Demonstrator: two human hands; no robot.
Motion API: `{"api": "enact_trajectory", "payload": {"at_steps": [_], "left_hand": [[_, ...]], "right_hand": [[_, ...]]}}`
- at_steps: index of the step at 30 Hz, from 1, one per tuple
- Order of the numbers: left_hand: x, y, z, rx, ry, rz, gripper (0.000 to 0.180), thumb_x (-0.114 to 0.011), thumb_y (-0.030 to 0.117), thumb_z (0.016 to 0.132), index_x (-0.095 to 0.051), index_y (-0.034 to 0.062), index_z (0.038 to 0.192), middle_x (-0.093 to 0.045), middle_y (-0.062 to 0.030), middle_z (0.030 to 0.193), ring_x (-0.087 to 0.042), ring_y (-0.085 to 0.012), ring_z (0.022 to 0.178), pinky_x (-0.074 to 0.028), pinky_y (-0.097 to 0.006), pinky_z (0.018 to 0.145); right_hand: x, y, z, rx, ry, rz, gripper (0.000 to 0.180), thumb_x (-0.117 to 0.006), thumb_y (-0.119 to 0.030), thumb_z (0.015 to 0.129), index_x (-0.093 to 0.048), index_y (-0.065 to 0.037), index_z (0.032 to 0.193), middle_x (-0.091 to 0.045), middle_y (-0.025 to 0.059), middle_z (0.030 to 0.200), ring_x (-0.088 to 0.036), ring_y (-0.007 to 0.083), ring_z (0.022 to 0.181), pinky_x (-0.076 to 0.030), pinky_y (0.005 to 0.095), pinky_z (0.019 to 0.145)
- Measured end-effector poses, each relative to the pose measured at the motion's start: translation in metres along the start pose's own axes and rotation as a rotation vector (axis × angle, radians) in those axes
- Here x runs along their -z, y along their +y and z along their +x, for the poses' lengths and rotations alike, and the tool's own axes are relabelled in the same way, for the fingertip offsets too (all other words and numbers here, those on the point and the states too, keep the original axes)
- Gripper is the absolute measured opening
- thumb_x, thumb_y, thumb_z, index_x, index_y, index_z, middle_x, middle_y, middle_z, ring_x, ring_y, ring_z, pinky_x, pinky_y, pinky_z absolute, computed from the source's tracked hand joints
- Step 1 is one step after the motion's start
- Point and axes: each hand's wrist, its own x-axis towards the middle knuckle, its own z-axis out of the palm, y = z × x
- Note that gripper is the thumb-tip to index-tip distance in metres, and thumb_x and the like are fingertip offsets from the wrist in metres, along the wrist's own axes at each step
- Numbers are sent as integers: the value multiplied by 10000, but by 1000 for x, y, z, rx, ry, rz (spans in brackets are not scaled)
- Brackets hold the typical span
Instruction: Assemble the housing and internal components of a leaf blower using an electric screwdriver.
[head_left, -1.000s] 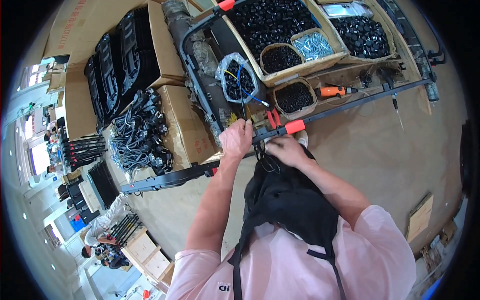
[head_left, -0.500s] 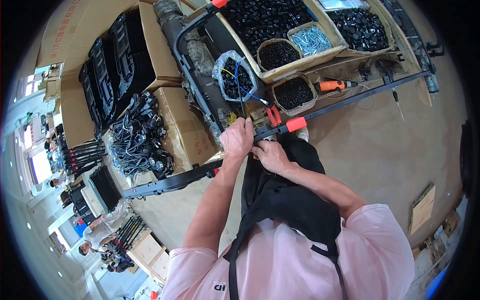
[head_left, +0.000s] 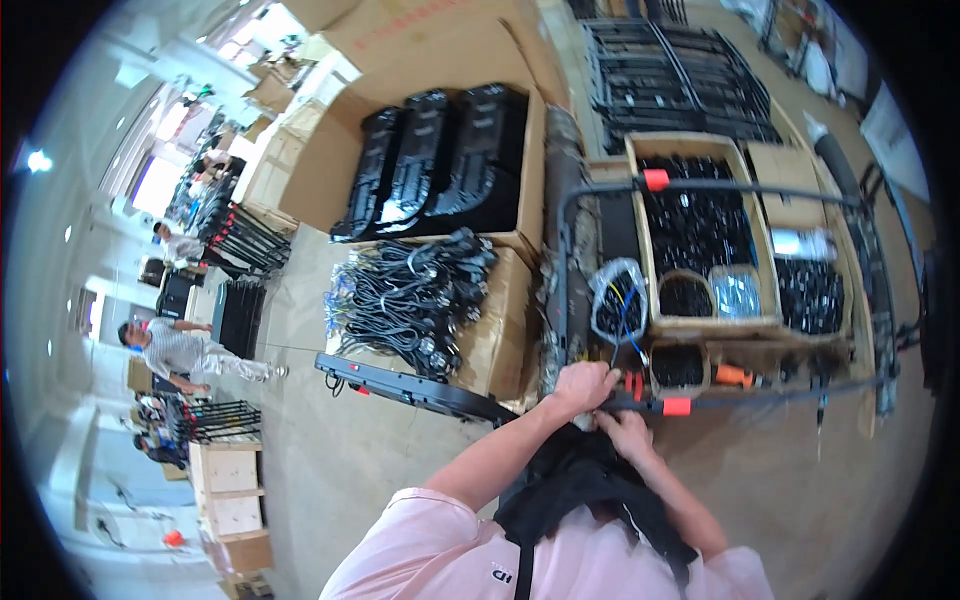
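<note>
My left hand (head_left: 585,388) is closed, thumb uppermost, beside the lower bar of a black metal frame (head_left: 745,398). A thin dark cable (head_left: 616,352) with loose blue and yellow wire ends rises from its thumb toward a clear plastic bag (head_left: 619,300) of small black parts. Just right and below, my right hand (head_left: 628,435) has its fingers curled in under the bar; what they hold is hidden. Red-handled pliers (head_left: 633,383) lie close to both hands. A red sleeve (head_left: 677,406) sits on the lower bar, another (head_left: 655,180) on the upper bar.
Left stand a bundle of black power cords (head_left: 415,300) on a carton and a box of black mouldings (head_left: 440,165). A wooden bin (head_left: 778,290) of black parts stands right, above an orange tool (head_left: 735,375). A person (head_left: 180,350) walks far left.
My view has swung left and up, so the bench and frame appear farther right and show more. Both hands stay together at the same spot on the frame.
</note>
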Motion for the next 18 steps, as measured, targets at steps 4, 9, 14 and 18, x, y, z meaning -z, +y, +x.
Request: {"api": "enact_trajectory", "payload": {"at_steps": [4, 9, 14, 18], "left_hand": [[110, -10, 42, -83, 116, -27, 489, -578, 507, 990, -736, 46, 954, -753, -220, 1016, -728, -425, 999, -579, -548, 883], [273, -140, 102, -56, 895, 191, 233, -691, 293, 919, -739, 90, 1022, -730, -167, 993, -717, -378, 932, -588, -501, 828], [361, -276, 97, 462, 964, 373, 248, -661, 187, 927, -710, 79, 1144, -677, -168, 1177, -667, -364, 1122, -564, -498, 922], [367, -350, 92, 625, 820, 531, 266, -641, 169, 947, -706, 90, 1192, -630, -142, 1296, -614, -326, 1229, -520, -468, 988]], "right_hand": [[18, 43, -15, -120, 0, -97, 374, -697, -269, 978, -748, 22, 1208, -786, 167, 1050, -732, 207, 1000, -556, 362, 898], [36, 59, -52, -151, 122, 2, 371, -669, -246, 965, -758, 31, 1195, -786, 192, 1076, -753, 249, 1024, -568, 356, 924], [51, 64, -96, -244, 301, -101, 384, -688, -266, 932, -772, 19, 1175, -786, 218, 1079, -758, 283, 1044, -561, 375, 949], [45, 74, -116, -403, 427, -21, 382, -688, -264, 930, -772, 23, 1167, -786, 220, 1059, -760, 283, 1008, -566, 375, 926]]}}
